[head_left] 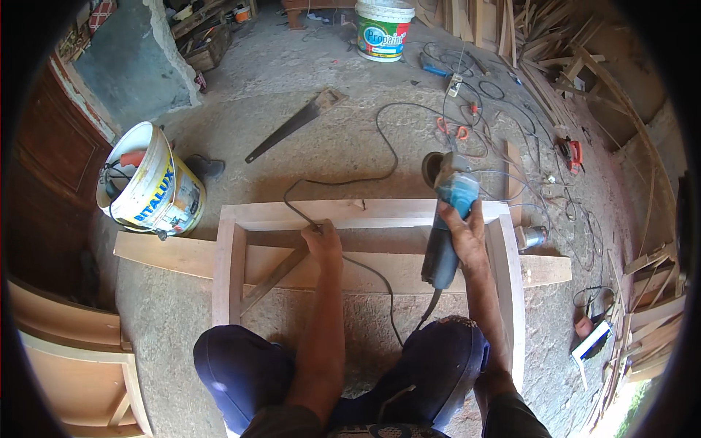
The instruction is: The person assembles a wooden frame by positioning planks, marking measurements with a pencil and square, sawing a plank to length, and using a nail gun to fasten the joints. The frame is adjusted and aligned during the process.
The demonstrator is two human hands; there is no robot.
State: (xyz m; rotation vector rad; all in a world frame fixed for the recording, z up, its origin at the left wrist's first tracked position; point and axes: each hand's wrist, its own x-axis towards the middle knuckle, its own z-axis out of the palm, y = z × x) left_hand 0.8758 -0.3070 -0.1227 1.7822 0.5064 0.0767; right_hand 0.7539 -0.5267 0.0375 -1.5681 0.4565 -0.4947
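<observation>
My right hand (467, 232) is wrapped round the body of a blue and black angle grinder (458, 191). Its round disc (432, 169) points away from me, beyond the far rail of a pale wooden frame (292, 214). A black power cord (380, 281) runs from the grinder's near end, loops between my knees and passes through my left hand (323, 241). The fingers of that hand are closed on the cord, close to the far rail. Beside it a narrow wooden strip (274, 281) lies slantwise inside the frame.
A curved board (168, 252) lies under the frame. Left stands a white bucket (193, 197) with tools; ahead are a handsaw (292, 125) and another bucket (383, 51). Tangled cables (504, 146), a red power tool (574, 155) and stacked wood offcuts (646, 314) occupy the right side.
</observation>
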